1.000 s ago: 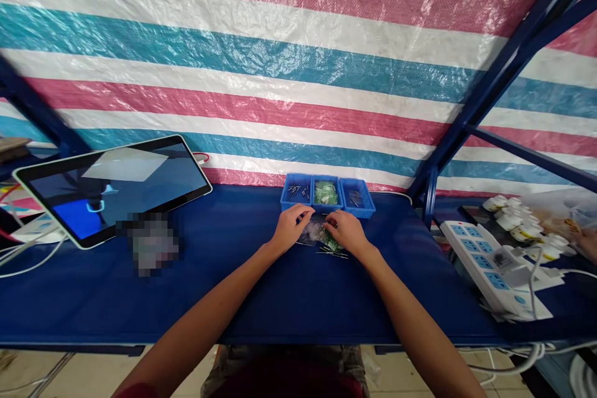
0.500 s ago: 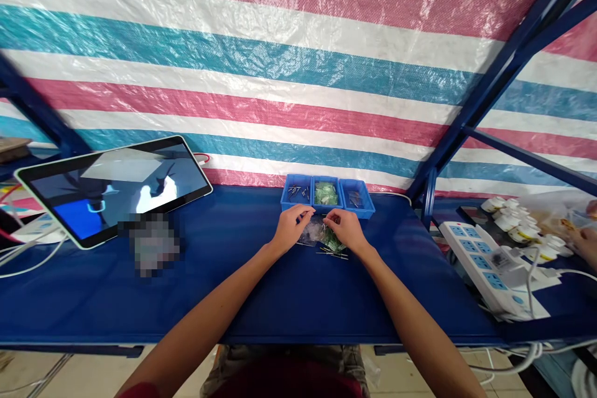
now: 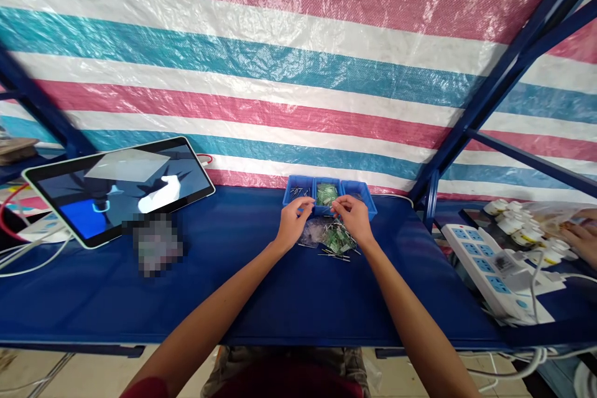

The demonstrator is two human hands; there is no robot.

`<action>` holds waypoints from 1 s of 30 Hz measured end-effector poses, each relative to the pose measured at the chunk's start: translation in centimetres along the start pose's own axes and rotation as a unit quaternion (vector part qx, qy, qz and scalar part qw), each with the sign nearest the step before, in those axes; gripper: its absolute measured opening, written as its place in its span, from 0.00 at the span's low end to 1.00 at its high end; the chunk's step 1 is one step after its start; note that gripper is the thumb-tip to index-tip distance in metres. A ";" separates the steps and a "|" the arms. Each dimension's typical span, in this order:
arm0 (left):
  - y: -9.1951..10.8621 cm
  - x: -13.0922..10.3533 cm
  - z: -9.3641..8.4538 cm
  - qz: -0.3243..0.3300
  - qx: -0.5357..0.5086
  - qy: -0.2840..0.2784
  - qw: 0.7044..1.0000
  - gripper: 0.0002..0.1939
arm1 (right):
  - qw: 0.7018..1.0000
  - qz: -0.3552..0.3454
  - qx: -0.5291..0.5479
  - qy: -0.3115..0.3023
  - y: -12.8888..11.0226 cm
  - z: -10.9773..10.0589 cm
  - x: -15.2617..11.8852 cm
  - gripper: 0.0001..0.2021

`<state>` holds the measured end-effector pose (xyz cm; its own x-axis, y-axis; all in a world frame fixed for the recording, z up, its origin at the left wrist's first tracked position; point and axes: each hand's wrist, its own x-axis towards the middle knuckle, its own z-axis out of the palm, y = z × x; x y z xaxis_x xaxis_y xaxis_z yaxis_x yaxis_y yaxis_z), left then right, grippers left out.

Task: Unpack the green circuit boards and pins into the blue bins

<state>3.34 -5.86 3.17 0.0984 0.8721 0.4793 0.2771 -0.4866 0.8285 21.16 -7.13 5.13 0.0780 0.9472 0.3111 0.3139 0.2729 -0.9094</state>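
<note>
Just in front of the blue three-part bin (image 3: 342, 209), my left hand (image 3: 291, 222) has its thumb and fingers drawn together; anything between them is too small to make out. Facing it, my right hand (image 3: 353, 216) pinches near the middle compartment, and what it grips, if anything, cannot be told. Thin dark pin-like pieces (image 3: 299, 191) lie in the left compartment, small green pieces (image 3: 326, 193) in the middle one. Below and between my hands are a heap of green pieces (image 3: 338, 238), clear plastic bits (image 3: 311, 233) and several thin sticks (image 3: 336, 255).
A tablet (image 3: 125, 189) leans at the left, beside a blurred-out item (image 3: 158, 245). To the right are a white power strip (image 3: 489, 270) with cables and several white bottles (image 3: 525, 230). Another person's hand (image 3: 581, 239) is at the far right. A striped sheet (image 3: 280, 74) hangs behind.
Both my hands have risen slightly from the heap toward the bin, showing more of the green pieces. The other person's hand at the right has shifted inward.
</note>
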 end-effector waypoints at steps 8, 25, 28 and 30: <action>-0.5 -0.7 0.1 0.037 0.045 0.005 0.998 0.13 | 0.997 0.028 0.071 -0.013 0.9 0.3 -1.4 0.15; -0.5 -1.1 0.0 0.091 0.055 -0.025 0.994 0.12 | 0.997 -0.014 0.075 -0.001 1.8 0.7 -1.7 0.12; -0.6 -1.1 0.1 0.092 0.055 -0.034 0.994 0.10 | 0.996 -0.010 0.090 -0.015 1.8 0.9 -1.5 0.12; -0.8 -1.1 0.1 0.088 0.058 -0.034 0.994 0.10 | 0.996 -0.011 0.088 -0.023 1.5 1.0 -1.1 0.11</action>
<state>3.14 -6.43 1.95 0.2178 0.7773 0.5903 0.3569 -0.6263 0.6931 20.56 -7.56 3.12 0.0289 0.9464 0.3216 0.1430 0.3145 -0.9384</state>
